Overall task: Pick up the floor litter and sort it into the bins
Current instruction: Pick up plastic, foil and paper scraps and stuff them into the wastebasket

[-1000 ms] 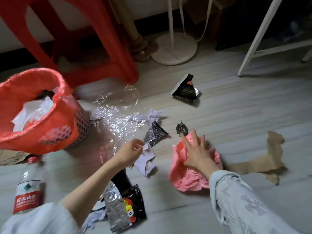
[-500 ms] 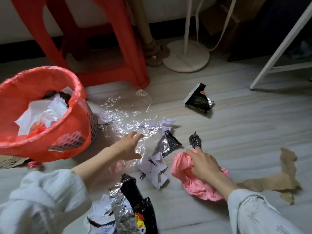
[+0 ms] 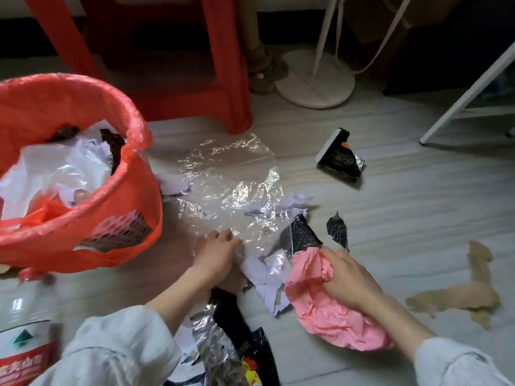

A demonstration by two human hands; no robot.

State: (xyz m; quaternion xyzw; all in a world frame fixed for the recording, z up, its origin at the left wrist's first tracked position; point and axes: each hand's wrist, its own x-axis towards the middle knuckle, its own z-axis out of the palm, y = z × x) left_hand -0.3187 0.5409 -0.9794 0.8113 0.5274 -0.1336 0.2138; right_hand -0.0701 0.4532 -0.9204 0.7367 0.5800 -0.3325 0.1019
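Observation:
Litter lies scattered on the pale floor. My left hand [image 3: 216, 254] grips the near edge of a crinkled clear plastic sheet [image 3: 231, 185] with curled fingers. My right hand [image 3: 345, 277] clutches a crumpled pink paper [image 3: 328, 316] that rests on the floor. White paper scraps [image 3: 267, 277] lie between my hands. Two black foil scraps [image 3: 302, 232] [image 3: 337, 228] sit just beyond the pink paper. At the left stands a bin with an orange liner [image 3: 125, 196], holding white plastic and dark wrappers.
A black snack wrapper [image 3: 340, 157] lies farther right and torn brown paper [image 3: 459, 296] at the right. Silver-and-black wrappers [image 3: 231, 344] lie under my left arm. A water bottle [image 3: 22, 344] is at the bottom left. Behind stand a red stool [image 3: 228, 79], a white round base [image 3: 315, 79] and a white frame leg [image 3: 468, 96].
My left hand left the white scraps, reached onto the clear sheet and curled on its near edge. My right hand went from flat on the pink paper to bunching it in its fingers.

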